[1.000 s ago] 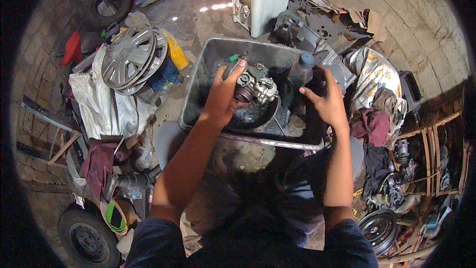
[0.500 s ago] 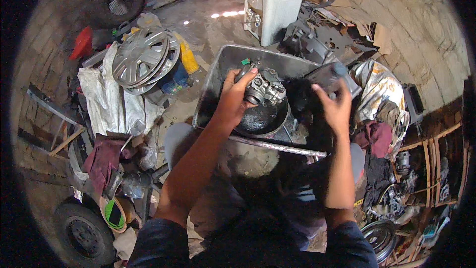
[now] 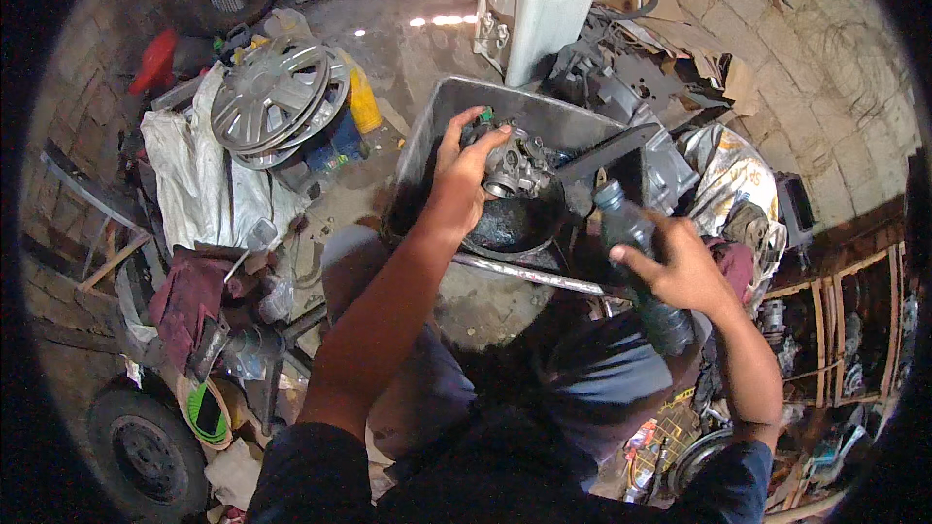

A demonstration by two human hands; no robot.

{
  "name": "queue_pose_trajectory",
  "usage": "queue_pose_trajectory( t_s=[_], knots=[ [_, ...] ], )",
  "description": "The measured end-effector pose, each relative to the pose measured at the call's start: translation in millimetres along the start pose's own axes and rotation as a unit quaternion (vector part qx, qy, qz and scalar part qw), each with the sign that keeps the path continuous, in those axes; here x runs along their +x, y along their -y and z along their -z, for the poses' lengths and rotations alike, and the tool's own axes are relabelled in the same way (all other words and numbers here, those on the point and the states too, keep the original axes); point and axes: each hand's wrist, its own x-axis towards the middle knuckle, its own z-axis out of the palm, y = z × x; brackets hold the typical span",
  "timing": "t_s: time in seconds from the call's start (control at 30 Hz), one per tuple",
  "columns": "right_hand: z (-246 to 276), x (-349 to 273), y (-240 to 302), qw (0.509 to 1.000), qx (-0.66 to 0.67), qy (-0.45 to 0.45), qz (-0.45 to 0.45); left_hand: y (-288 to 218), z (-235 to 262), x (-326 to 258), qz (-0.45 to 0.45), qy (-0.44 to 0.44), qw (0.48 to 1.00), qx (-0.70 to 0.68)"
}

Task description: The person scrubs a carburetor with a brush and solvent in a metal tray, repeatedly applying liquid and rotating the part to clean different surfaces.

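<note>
Over on the left there's a stack of silver plastic hubcaps on the junk pile; your left hand has its fingers curled around a grimy grey metal carburettor, holding it over the black oily bowl inside the grey metal tub. Your right hand is wrapped tight round a dark plastic bottle, tilted, just right of the tub.

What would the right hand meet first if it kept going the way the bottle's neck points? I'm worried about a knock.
Probably the metal engine part held by the left hand over the grey tub; the right hand tilts the dark bottle that way, though depth is unclear.
</note>
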Motion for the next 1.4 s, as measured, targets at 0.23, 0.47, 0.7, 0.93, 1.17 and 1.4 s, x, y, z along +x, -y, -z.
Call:
queue_pose_trajectory(
  t_s=[0.23,0.47,0.7,0.93,1.17,1.4],
  knots=[
    [-7,2,6,0.994,-0.008,0.102,0.025,0,-8,-3,0.026,-0.015,0.999,0.019],
    [7,19,33,0.978,-0.059,0.185,-0.075,2,-4,0,0.028,-0.012,0.997,0.064],
    [10,17,53,0.987,-0.011,0.157,-0.021,7,-2,-2,0.0,0.01,0.997,0.07],
    [10,19,54,0.989,-0.004,0.143,-0.023,7,-4,-2,-0.005,0.009,0.996,0.084],
    [12,18,52,0.985,-0.015,0.17,-0.036,4,-9,-6,0.014,-0.015,0.998,0.053],
    [15,16,34,0.976,-0.053,0.201,-0.07,1,-9,-6,0.016,-0.025,0.998,0.057]
  ],
)
